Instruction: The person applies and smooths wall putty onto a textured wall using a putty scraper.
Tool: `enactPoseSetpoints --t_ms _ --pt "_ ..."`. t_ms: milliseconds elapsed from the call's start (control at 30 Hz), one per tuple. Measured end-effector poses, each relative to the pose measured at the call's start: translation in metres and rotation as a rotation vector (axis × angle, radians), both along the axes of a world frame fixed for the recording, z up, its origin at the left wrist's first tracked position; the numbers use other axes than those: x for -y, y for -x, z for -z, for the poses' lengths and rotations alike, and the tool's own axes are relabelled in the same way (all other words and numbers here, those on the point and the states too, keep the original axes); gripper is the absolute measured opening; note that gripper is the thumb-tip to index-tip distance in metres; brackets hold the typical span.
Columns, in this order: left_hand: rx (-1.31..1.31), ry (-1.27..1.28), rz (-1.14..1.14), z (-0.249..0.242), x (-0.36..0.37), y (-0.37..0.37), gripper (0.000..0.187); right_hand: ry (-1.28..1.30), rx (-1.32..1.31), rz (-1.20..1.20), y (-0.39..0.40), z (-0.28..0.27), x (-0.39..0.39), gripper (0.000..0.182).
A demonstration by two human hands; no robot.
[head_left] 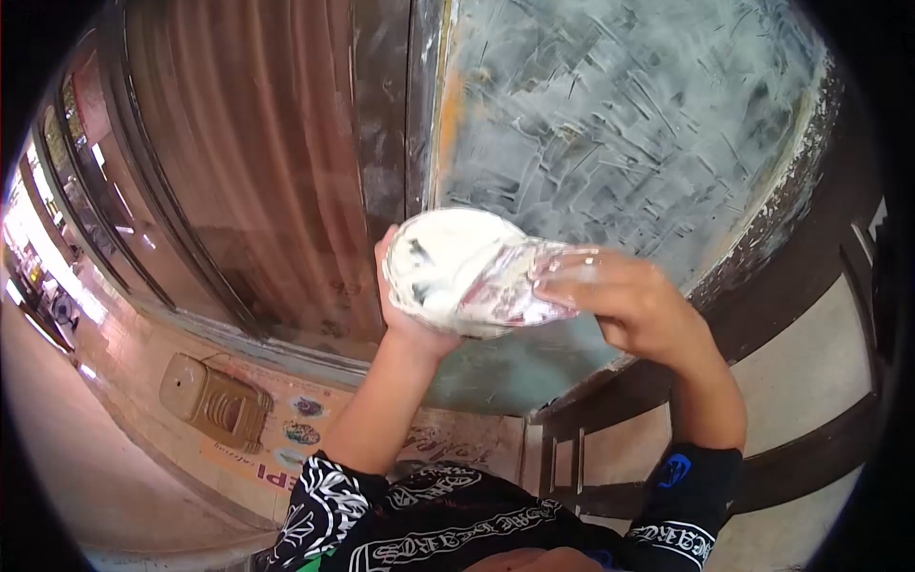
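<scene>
The left hand (405, 315) grips a putty-filled bowl (443, 272) from beneath, held before the wall panel (610, 133). The right hand (620, 300) clasps a putty knife (515, 286), its blade loading in the bowl. The panel's upper area is skimmed; the lower part appears bare.

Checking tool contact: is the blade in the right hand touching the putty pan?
Touching. The head view shows the putty-smeared blade in the right hand lying flat across the white putty pan, no gap between them.
</scene>
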State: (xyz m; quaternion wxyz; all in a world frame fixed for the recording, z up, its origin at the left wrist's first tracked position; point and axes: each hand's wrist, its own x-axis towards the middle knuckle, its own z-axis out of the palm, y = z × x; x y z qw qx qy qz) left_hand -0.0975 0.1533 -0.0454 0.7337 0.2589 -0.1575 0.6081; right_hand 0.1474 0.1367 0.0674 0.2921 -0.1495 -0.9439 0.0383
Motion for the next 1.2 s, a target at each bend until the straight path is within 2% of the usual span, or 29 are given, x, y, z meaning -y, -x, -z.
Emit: enactPoseSetpoints --t_ms 133,167,233,267,367,400,500,700,833,900,1033,1100,1133,1167,1200 --pt "-0.011 -0.006 0.01 -0.024 -0.01 0.006 0.064 -0.111 -0.045 0.022 0.006 -0.016 -0.004 0.059" --pt "0.031 -0.103 0.118 -0.033 -0.011 0.007 0.064 -0.144 -0.062 0.041 0.009 -0.02 -0.004 0.058" --pt "-0.003 -0.095 0.096 -0.045 -0.017 0.011 0.064 -0.17 -0.059 0.046 0.012 -0.029 -0.007 0.057" --pt "0.03 -0.132 0.156 -0.051 -0.02 0.012 0.064 -0.202 -0.082 0.044 0.012 -0.034 -0.009 0.057" --pt "-0.034 -0.115 0.129 -0.069 -0.018 0.017 0.065 -0.243 -0.133 0.026 0.016 -0.046 -0.012 0.057" --pt "-0.082 -0.018 0.03 -0.072 -0.018 0.018 0.065 -0.247 -0.116 0.037 0.017 -0.048 -0.013 0.057" --pt "-0.072 -0.077 0.106 -0.075 -0.02 0.019 0.066 -0.286 -0.106 0.031 0.019 -0.056 -0.011 0.057" --pt "-0.073 -0.099 0.102 -0.074 -0.019 0.021 0.066 -0.256 -0.055 0.022 0.021 -0.055 -0.011 0.056" --pt "-0.075 -0.115 0.115 -0.07 -0.023 0.023 0.067 -0.182 -0.064 0.068 0.021 -0.058 -0.004 0.049" --pt "-0.057 0.019 0.068 -0.068 -0.023 0.021 0.068 -0.164 -0.05 0.066 0.018 -0.063 -0.005 0.048" --pt "-0.053 0.014 0.063 -0.068 -0.024 0.015 0.068 -0.105 -0.143 0.005 0.012 -0.069 -0.013 0.045" --pt "-0.108 0.051 0.018 -0.071 -0.026 0.013 0.067 0.203 -0.233 0.074 0.011 -0.073 -0.013 0.039" --pt "-0.049 -0.017 0.092 -0.068 -0.031 0.014 0.067 0.195 -0.252 0.098 0.005 -0.072 -0.021 0.028" --pt "0.01 -0.083 0.167 -0.067 -0.034 0.013 0.067 0.191 -0.252 0.1 0.005 -0.074 -0.024 0.028" --pt "0.002 -0.066 0.145 -0.069 -0.034 0.012 0.069 0.285 -0.339 0.101 0.005 -0.076 -0.026 0.024"
